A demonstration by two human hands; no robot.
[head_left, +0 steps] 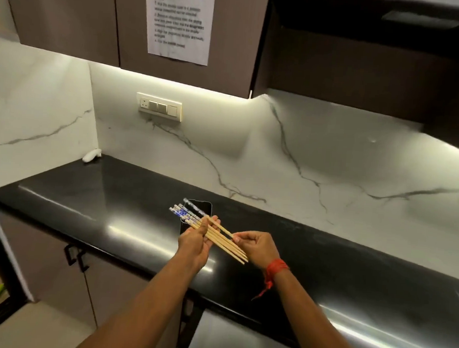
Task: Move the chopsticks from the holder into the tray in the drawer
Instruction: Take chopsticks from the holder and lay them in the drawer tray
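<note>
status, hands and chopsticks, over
Left hand grips chopsticks. Right hand pinches one. All out of holder, above counter. Nothing blocking.

One view only — worn on the head, facing forward and down, close over the counter (109,193); the far wall (251,148) and cabinets (71,16) fill the top.

A white printed sheet (180,20) hangs on an upper cabinet door (231,39), above the far edge of the table (339,250). It carries a few paragraphs of black type that look numbered, but the print is too blurred to read any word.
</note>
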